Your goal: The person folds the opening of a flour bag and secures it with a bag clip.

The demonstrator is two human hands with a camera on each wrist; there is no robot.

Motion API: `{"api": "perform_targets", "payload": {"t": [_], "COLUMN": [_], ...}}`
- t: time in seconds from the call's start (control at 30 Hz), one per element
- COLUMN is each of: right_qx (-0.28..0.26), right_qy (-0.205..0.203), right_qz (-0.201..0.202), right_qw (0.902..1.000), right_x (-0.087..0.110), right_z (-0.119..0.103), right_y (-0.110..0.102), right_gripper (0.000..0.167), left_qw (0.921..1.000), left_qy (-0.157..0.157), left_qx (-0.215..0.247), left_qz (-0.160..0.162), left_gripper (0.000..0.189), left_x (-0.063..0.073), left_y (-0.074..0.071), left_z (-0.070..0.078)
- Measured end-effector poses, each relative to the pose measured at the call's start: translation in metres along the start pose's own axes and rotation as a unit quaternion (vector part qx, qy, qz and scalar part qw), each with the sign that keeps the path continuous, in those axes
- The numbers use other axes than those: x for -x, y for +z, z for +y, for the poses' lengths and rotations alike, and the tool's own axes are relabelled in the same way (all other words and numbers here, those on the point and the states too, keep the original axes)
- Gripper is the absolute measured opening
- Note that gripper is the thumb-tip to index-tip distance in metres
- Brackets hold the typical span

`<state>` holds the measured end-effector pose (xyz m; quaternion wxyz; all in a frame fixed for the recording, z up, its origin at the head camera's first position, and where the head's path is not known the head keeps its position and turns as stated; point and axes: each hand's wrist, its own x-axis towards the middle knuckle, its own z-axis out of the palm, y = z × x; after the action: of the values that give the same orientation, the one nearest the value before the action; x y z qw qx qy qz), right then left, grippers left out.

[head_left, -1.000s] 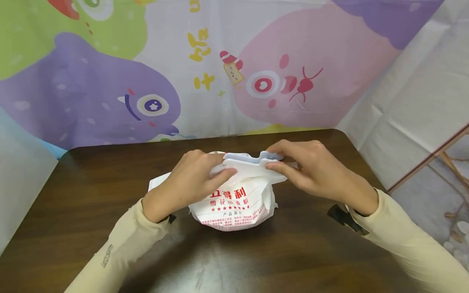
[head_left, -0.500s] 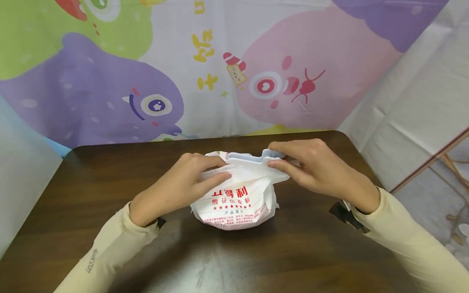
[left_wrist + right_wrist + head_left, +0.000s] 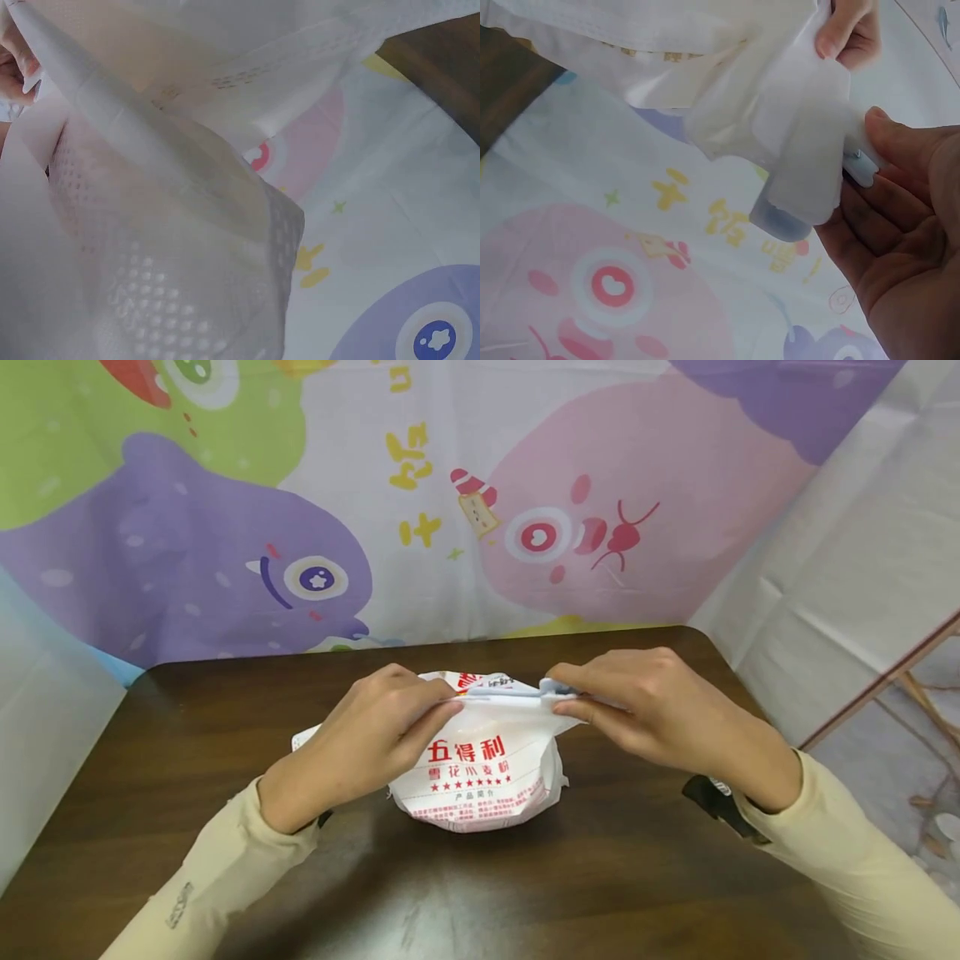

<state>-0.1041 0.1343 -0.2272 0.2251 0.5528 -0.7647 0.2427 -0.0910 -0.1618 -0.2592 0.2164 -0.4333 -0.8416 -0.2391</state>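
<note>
A white flour bag [image 3: 472, 785] with red Chinese print stands mid-table, its top gathered and folded. A pale blue and white bag clip [image 3: 510, 696] lies across that fold, its two long sides close together with the bag's top between them. With thumb and fingers, my right hand [image 3: 663, 714] pinches the clip's right end; the right wrist view shows the clip [image 3: 806, 161] beside the thumb. My left hand [image 3: 356, 735] pinches the folded top by the clip's left end. White bag film [image 3: 180, 195] fills much of the left wrist view, hiding the left fingers.
The dark brown table [image 3: 480, 893] has rounded far corners. Behind it hangs a cloth [image 3: 420, 585] printed with cartoon creatures. A pale panel [image 3: 810, 568] stands along the right side.
The clip's two sides, apart earlier, have come together over the bag's top. My left thumb has drawn left and now meets the fingers at the fold. My right hand keeps its pinch.
</note>
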Motion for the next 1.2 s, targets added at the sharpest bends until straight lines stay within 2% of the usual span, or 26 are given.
{"api": "perform_targets", "payload": {"t": [0.1,0.23,0.33,0.43,0.57,0.73,0.83,0.97,1.2], "right_qx": [0.003,0.004,0.011,0.011,0.000,0.001,0.006,0.014,0.015], "right_qy": [-0.008,0.011,0.026,0.030,0.033,0.022,0.006,-0.004,0.018], "right_qz": [0.011,-0.004,-0.013,-0.007,0.003,-0.002,-0.010,-0.023,-0.037], "right_qw": [0.9999,0.9999,0.9995,0.9995,0.9995,0.9997,0.9999,0.9996,0.9990], "right_x": [0.000,0.002,0.006,0.009,0.008,0.005,0.002,0.000,0.002], "right_z": [-0.001,-0.001,-0.002,0.000,0.004,0.004,0.001,-0.003,-0.002], "right_y": [0.002,0.004,0.004,0.004,0.004,0.002,0.002,0.002,0.006], "right_gripper": [0.028,0.027,0.028,0.026,0.025,0.031,0.033,0.033,0.031], "left_qw": [1.0000,0.9996,0.9987,0.9973,0.9973,0.9994,0.9990,0.9986,0.9988], "left_qy": [0.001,-0.004,-0.020,-0.046,-0.058,-0.030,-0.020,-0.015,-0.019], "left_qx": [-0.003,-0.010,-0.009,0.005,0.018,-0.013,-0.030,-0.037,-0.033], "left_qz": [-0.003,-0.025,-0.046,-0.058,-0.041,0.009,0.028,0.035,0.031], "left_gripper": [0.013,0.013,0.012,0.012,0.012,0.005,0.003,0.003,0.003], "left_x": [-0.001,-0.003,-0.003,-0.001,0.007,0.012,0.013,0.011,0.009], "left_y": [-0.001,-0.002,-0.005,-0.010,-0.010,-0.003,-0.001,-0.004,-0.006], "left_z": [0.001,0.002,0.004,0.005,0.002,-0.001,-0.001,-0.001,-0.002]}}
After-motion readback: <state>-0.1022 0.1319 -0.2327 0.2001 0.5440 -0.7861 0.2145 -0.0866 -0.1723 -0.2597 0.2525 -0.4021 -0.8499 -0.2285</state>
